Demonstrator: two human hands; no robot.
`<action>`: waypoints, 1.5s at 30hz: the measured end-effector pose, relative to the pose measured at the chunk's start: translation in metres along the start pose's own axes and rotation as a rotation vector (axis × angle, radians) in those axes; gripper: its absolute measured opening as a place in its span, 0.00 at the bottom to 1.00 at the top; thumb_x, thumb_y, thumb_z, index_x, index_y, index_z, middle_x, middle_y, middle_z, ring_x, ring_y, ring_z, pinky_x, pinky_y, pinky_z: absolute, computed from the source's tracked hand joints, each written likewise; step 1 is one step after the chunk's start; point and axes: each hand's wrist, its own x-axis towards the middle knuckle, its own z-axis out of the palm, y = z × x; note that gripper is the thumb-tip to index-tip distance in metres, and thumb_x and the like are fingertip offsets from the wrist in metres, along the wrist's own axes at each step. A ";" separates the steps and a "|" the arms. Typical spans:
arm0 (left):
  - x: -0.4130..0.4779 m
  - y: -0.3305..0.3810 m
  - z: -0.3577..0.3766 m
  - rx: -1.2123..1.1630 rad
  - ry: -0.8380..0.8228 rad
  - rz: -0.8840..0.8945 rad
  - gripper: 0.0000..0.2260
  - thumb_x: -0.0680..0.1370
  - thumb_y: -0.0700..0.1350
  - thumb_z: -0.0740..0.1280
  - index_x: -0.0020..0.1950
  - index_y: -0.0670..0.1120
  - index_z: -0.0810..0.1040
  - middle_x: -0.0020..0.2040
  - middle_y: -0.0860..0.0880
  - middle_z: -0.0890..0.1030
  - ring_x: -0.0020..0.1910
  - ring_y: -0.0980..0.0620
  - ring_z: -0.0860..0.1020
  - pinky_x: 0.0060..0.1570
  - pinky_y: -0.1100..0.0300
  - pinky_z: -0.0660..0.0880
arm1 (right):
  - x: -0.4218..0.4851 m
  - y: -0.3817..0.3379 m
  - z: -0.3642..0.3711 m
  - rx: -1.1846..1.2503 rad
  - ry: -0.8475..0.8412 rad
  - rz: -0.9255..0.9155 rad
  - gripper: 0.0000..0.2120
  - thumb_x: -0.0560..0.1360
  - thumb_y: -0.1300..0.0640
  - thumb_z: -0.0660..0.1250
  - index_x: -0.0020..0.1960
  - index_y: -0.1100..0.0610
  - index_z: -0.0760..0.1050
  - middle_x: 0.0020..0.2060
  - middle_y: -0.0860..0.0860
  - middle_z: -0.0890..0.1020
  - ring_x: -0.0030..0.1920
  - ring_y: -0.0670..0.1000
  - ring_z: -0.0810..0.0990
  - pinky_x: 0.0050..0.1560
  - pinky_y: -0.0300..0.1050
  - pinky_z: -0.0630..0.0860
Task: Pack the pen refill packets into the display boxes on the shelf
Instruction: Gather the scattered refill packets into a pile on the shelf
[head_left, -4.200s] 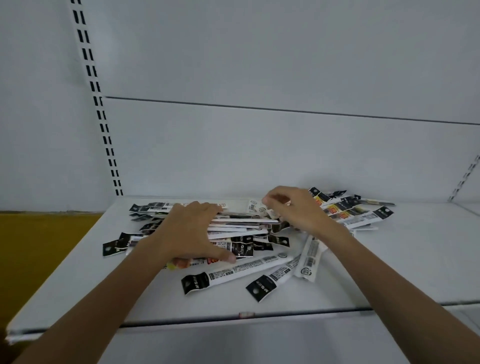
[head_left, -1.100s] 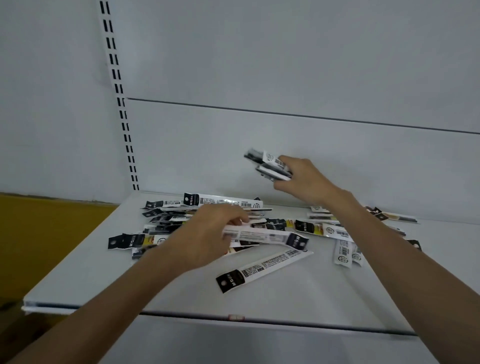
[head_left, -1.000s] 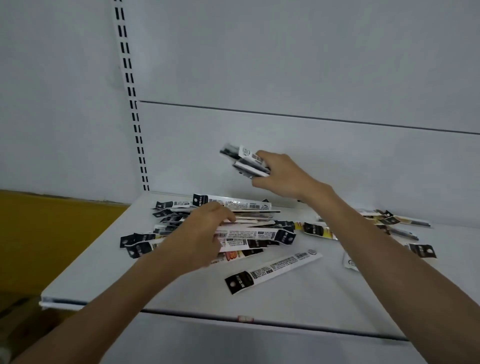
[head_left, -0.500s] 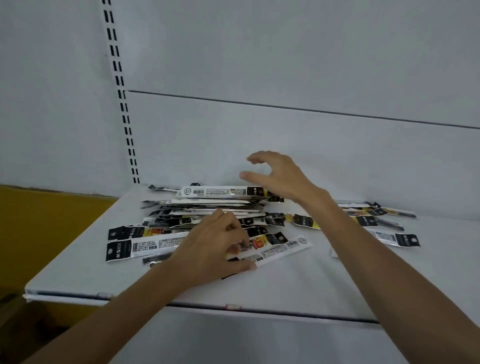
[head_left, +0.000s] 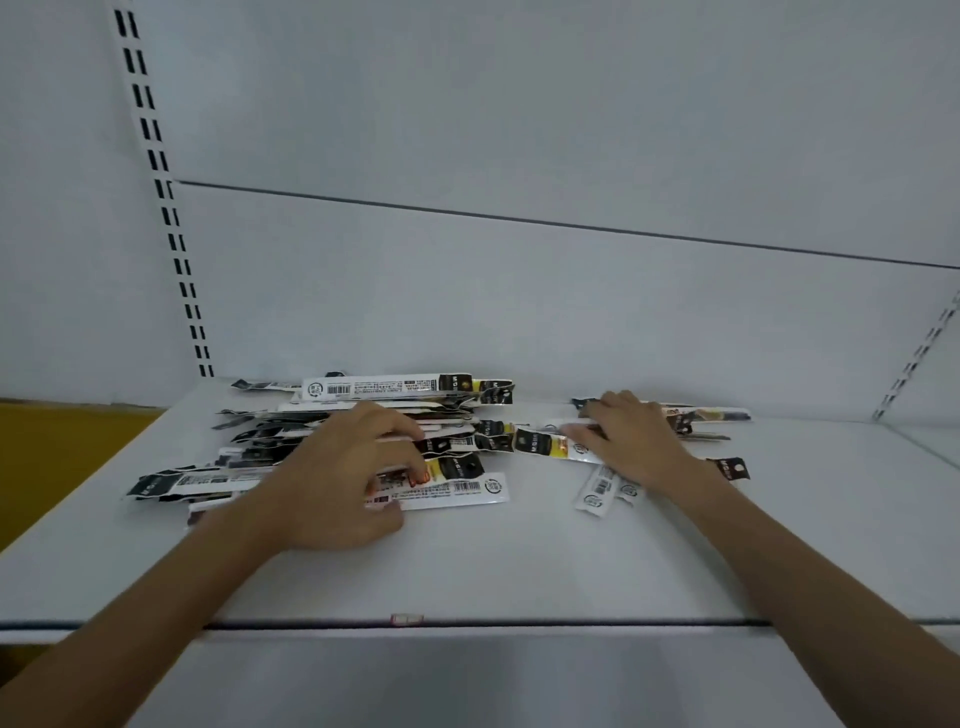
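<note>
Right hand: lowered since half a second earlier, from a raised, spread pose above the stock down onto the shelf. Rests palm down, fingers straight and slightly apart, pressing flat on a loose scatter of slim black, white and yellow plastic pen refill packets. Nothing gripped.

Left hand: unchanged in place at the front of the stock. Fingers curled down over a stacked heap of slim black-and-white plastic pen refill packets, thumb set against the near edge of a long white barcoded packet at the front of the heap. Clamped on that front layer.

Heap: left of centre, several layers deep, packets mostly lying crosswise. Scatter: just right of the heap, single layer, two white packet ends protruding beside the right wrist.

Support: flat white metal shelf, small red-and-white tag on its front lip. Behind: white back panel with a black-slotted upright at left. Beyond the left end: mustard-yellow surface.
</note>
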 end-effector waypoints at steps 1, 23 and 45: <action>0.004 0.010 0.006 -0.002 0.038 -0.002 0.12 0.66 0.51 0.61 0.45 0.53 0.78 0.52 0.53 0.77 0.51 0.57 0.69 0.50 0.60 0.69 | -0.002 -0.006 0.000 -0.021 0.025 -0.036 0.31 0.76 0.35 0.47 0.56 0.58 0.75 0.51 0.53 0.77 0.57 0.54 0.74 0.54 0.49 0.69; 0.123 0.113 0.084 0.124 -0.422 -0.172 0.46 0.68 0.72 0.56 0.75 0.45 0.48 0.72 0.44 0.60 0.70 0.44 0.58 0.69 0.47 0.55 | -0.003 0.070 -0.004 0.314 -0.189 0.134 0.24 0.75 0.66 0.56 0.71 0.54 0.65 0.66 0.55 0.71 0.66 0.55 0.68 0.65 0.47 0.65; 0.146 0.152 0.078 0.166 -0.246 -0.194 0.11 0.76 0.46 0.62 0.55 0.41 0.70 0.52 0.43 0.74 0.52 0.43 0.73 0.44 0.56 0.61 | -0.021 0.089 -0.030 0.362 0.180 0.113 0.10 0.78 0.56 0.61 0.55 0.60 0.73 0.46 0.55 0.76 0.47 0.57 0.75 0.45 0.50 0.69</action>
